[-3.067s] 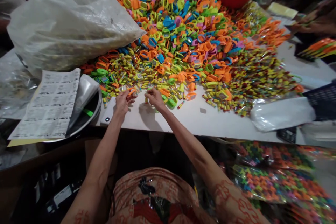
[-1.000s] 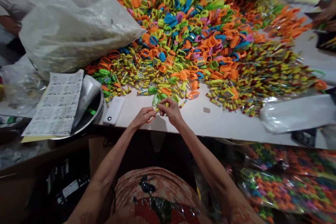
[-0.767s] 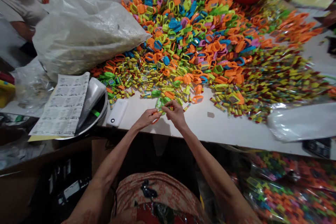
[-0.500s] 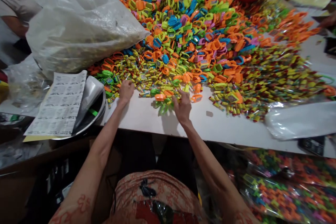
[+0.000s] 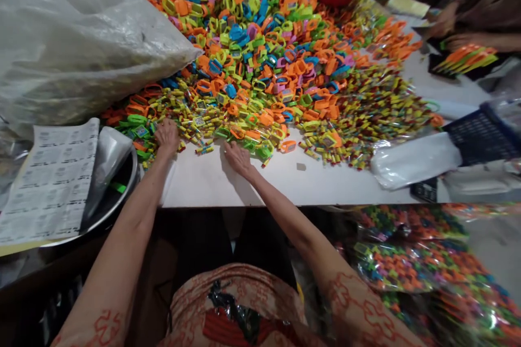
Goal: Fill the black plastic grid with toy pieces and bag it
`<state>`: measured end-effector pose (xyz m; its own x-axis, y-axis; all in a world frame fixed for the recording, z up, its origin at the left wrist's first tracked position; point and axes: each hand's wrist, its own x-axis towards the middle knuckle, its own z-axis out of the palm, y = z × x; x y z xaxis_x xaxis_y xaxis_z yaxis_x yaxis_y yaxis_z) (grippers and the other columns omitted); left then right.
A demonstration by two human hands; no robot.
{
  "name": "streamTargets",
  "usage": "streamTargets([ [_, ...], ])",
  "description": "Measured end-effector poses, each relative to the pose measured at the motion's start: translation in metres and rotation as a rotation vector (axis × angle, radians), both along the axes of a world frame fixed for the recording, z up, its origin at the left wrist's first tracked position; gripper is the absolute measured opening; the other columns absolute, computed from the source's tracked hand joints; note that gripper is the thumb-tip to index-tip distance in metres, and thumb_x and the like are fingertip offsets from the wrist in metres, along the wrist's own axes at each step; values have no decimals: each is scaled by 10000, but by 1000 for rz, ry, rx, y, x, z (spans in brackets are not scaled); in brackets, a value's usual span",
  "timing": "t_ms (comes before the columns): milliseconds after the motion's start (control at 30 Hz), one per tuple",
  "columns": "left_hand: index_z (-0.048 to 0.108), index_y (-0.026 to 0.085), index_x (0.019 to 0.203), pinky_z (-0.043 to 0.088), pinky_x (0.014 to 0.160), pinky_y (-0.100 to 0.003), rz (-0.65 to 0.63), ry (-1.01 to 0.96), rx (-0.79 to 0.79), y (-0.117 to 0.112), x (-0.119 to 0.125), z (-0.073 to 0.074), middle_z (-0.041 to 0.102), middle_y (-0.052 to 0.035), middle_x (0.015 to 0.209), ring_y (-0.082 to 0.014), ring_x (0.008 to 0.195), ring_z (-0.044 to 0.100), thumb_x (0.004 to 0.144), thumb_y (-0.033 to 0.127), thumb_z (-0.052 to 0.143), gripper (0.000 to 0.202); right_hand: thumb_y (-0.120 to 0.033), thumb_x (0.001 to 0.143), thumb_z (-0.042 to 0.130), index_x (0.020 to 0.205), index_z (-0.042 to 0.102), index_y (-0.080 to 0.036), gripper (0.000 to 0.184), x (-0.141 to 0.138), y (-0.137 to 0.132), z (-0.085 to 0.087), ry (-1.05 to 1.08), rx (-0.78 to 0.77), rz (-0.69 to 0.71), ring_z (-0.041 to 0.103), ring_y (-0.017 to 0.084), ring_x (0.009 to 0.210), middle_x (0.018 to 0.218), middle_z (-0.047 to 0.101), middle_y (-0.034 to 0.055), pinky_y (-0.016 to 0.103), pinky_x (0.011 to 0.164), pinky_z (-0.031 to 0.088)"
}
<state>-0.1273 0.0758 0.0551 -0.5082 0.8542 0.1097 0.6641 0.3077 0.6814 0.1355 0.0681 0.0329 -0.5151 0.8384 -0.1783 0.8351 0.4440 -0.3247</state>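
My left hand [image 5: 167, 136] rests at the pile's near left edge, fingers bent but apart, touching small yellow candy-like tubes [image 5: 199, 122] beside green toy watches [image 5: 136, 126]. Its fingertips are partly lost among the pieces. On the white table [image 5: 199, 181], my right hand [image 5: 238, 159] lies low with its fingers apart and nothing visible in them. Just beyond it are yellow tubes, a lime-green toy watch [image 5: 264, 150] and an orange toy watch [image 5: 288, 146]. A large heap of orange, green, blue and purple toy watches [image 5: 260, 38] rises behind both hands.
A big translucent bag [image 5: 81, 49] stands left, above a printed sheet [image 5: 52, 173] lying over a metal basin [image 5: 134, 173]. Right are more tubes [image 5: 366, 114], a clear plastic bag [image 5: 415, 165] and a dark blue basket [image 5: 482, 133]. Another person's hand [image 5: 445, 20] shows far right.
The view has swung right, so the table's things sit further left. My right hand has moved left and nearer my left hand, away from the loose watches.
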Motion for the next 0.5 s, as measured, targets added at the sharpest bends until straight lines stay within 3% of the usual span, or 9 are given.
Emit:
streamTargets([
  [100, 503, 189, 863, 376, 1083, -514, 81, 168, -33, -3, 1, 8, 623, -139, 1045, -394, 1239, 517, 820, 89, 598, 144, -176, 988, 412, 1548, 499, -269, 575, 10, 7, 10, 98, -33, -33, 668, 308, 1100, 1330, 644, 161, 383, 871, 504],
  [233, 605, 157, 912, 416, 1048, -522, 125, 271, -52, -11, 4, 16, 649, -186, 1120, -418, 1202, 560, 755, 124, 634, 163, -155, 884, 499, 1486, 505, -131, 602, 27, -8, 9, 258, -134, -102, 654, 308, 1078, 1163, 713, 154, 375, 857, 497],
  [367, 671, 165, 861, 476, 845, -401, 107, 2, -3, -33, 25, 12, 650, -81, 863, -295, 892, 621, 714, 249, 712, 174, -171, 823, 544, 1217, 630, -132, 405, 42, -26, -1, 417, -246, -109, 649, 257, 920, 1020, 722, 120, 341, 776, 485],
  [433, 688, 175, 827, 434, 697, -321, 6, -216, 38, -52, 46, 4, 596, -13, 725, -205, 715, 553, 685, 329, 764, 224, -182, 804, 565, 1045, 653, -164, 257, 48, -30, -3, 597, -315, -140, 645, 212, 820, 900, 705, 72, 311, 730, 484],
  [500, 696, 181, 791, 377, 621, -284, -123, -380, 91, -73, 72, -6, 568, 15, 676, -157, 641, 486, 655, 412, 809, 290, -247, 820, 593, 992, 648, -173, 195, 51, -33, -1, 819, -452, -196, 618, 162, 676, 805, 679, 29, 276, 642, 475],
])
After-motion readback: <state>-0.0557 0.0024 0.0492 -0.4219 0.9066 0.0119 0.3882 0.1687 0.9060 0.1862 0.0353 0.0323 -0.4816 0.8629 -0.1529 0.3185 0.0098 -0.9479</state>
